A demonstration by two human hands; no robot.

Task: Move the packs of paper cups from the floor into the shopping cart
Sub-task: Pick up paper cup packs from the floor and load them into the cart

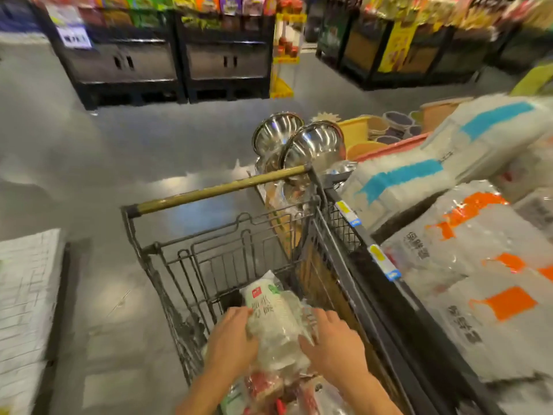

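**Both hands on a pack of cups inside the cart**

The grey floor (89, 151) fills the left and centre of the frame, with dark display bins (167, 64) of bright packets along the top. Down the right side runs a shelf (386, 283) stacked with large plastic-wrapped bundles (466, 259) bearing orange and blue marks, and two shiny steel bowls (302, 142) stand at its far end. The shopping cart (185, 265) sits in the lower centre, its right side close against that shelf and its brass-coloured handle bar (221, 188) slanting across the middle. Inside the basket, a clear-wrapped pack of paper cups (273, 322) lies lengthwise on other packs (269, 390) at the bottom edge. The left hand (232, 339) grips its left side and the right hand (333, 342) presses its right side, fingers curled onto the wrapping.
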